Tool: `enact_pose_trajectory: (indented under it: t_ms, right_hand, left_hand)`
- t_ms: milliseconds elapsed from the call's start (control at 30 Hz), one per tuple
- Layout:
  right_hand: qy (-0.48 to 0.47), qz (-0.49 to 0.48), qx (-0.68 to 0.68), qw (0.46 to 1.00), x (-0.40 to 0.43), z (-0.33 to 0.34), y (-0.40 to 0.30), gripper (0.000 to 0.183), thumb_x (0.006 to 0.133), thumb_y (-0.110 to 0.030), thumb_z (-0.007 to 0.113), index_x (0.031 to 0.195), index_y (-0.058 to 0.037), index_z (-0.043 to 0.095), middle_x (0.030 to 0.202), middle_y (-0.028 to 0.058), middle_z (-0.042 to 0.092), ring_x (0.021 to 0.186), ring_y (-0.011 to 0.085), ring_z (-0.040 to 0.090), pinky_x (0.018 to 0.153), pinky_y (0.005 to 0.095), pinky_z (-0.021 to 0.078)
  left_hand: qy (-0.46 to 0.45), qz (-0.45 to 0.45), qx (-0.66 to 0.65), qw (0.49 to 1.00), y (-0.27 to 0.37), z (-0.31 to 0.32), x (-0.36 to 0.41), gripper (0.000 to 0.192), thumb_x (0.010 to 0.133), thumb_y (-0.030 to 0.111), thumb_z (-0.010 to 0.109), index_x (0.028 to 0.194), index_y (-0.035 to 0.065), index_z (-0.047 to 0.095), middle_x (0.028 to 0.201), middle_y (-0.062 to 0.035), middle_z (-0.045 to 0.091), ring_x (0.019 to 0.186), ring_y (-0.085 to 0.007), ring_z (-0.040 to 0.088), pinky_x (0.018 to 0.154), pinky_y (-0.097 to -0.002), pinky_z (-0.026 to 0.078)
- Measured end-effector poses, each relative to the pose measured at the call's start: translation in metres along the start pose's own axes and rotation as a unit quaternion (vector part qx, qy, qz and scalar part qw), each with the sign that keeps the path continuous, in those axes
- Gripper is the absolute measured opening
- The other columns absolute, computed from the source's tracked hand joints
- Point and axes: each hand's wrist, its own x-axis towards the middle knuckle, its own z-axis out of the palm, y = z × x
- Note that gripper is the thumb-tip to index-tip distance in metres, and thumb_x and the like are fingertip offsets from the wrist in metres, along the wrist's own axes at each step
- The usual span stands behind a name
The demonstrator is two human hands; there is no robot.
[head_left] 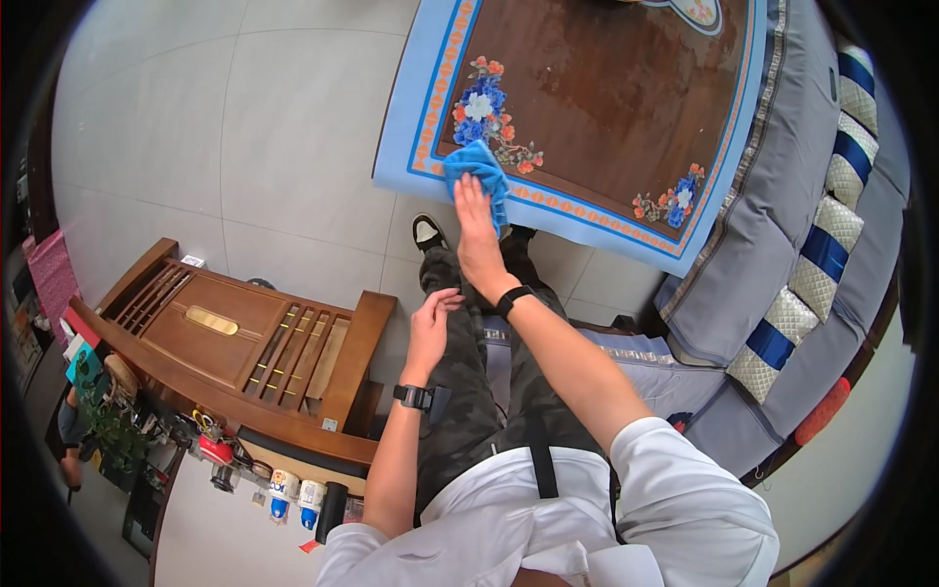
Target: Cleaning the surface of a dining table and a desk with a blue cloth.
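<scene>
My right hand [475, 238] presses a crumpled blue cloth [477, 165] onto the near left corner of a table, with the fingers stretched over the fabric. A printed cover [587, 117] lies on the table, with a brown middle, a light blue border, an orange pattern band and flower clusters. One cluster of blue, white and orange flowers [480, 103] is just beyond the cloth. Wet-looking patches and small specks show on the brown part. My left hand [429, 334] hangs above my thigh, holding nothing, its fingers slightly bent.
At left stands a wooden armchair [213, 330] with slats. A grey padded sofa [785, 183] with white and blue cushions [825, 253] runs along the right. Behind the chair, a white surface [227, 528] has cups [285, 488] and other items at its edge. Grey tiles [308, 132] cover the floor.
</scene>
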Motion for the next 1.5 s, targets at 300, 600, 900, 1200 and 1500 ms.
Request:
enact_pose_trajectory:
  t_ms: [300, 600, 900, 1200, 1500]
  right_hand:
    - [-0.141, -0.057, 0.206, 0.967, -0.011, 0.064, -0.039, 0.074, 0.091, 0.018, 0.039, 0.163, 0.0005, 0.037, 0.171, 0.0236, 0.036, 0.160, 0.0396, 0.032, 0.134, 0.0488, 0.0247]
    - [-0.137, 0.162, 0.470, 0.857, -0.041, -0.023, -0.028, 0.052, 0.104, 0.000, 0.045, 0.155, 0.0039, 0.051, 0.161, 0.0192, 0.054, 0.151, 0.0282, 0.049, 0.125, 0.0367, 0.0350]
    - [0.197, 0.185, 0.245, 0.931, -0.063, -0.252, 0.072, 0.051, 0.109, -0.003, 0.048, 0.160, 0.0012, 0.048, 0.165, 0.0162, 0.050, 0.155, 0.0254, 0.044, 0.128, 0.0388, 0.0322]
    - [0.339, 0.211, -0.076, 0.914, -0.005, -0.287, 0.230, 0.051, 0.108, 0.003, 0.040, 0.158, 0.0042, 0.047, 0.166, 0.0223, 0.046, 0.156, 0.0376, 0.042, 0.129, 0.0439, 0.0325]
    - [0.285, 0.118, -0.016, 0.951, 0.115, -0.132, 0.102, 0.065, 0.097, 0.013, 0.038, 0.161, 0.0012, 0.044, 0.171, 0.0230, 0.037, 0.162, 0.0374, 0.028, 0.134, 0.0456, 0.0230]
  left_hand:
    - [0.034, -0.044, 0.168, 0.984, 0.002, -0.004, -0.015, 0.027, 0.109, 0.009, 0.049, 0.121, -0.0068, 0.067, 0.107, -0.0238, 0.077, 0.105, -0.0376, 0.076, 0.092, -0.0419, 0.056]
    - [0.020, -0.012, 0.141, 0.990, 0.023, -0.011, -0.018, 0.027, 0.109, 0.005, 0.048, 0.123, -0.0070, 0.068, 0.111, -0.0221, 0.078, 0.106, -0.0340, 0.076, 0.093, -0.0403, 0.057]
    - [-0.017, 0.019, 0.150, 0.988, 0.081, -0.001, 0.002, 0.031, 0.112, 0.005, 0.044, 0.129, -0.0040, 0.068, 0.116, -0.0159, 0.080, 0.107, -0.0247, 0.076, 0.096, -0.0356, 0.058]
    - [-0.086, 0.035, 0.239, 0.967, 0.118, -0.010, 0.037, 0.031, 0.114, 0.008, 0.045, 0.132, -0.0045, 0.066, 0.118, -0.0135, 0.079, 0.107, -0.0210, 0.073, 0.098, -0.0354, 0.056]
    - [-0.121, -0.015, 0.198, 0.973, 0.101, -0.101, 0.070, 0.031, 0.115, 0.010, 0.045, 0.133, -0.0035, 0.066, 0.121, -0.0131, 0.077, 0.109, -0.0210, 0.071, 0.100, -0.0340, 0.054]
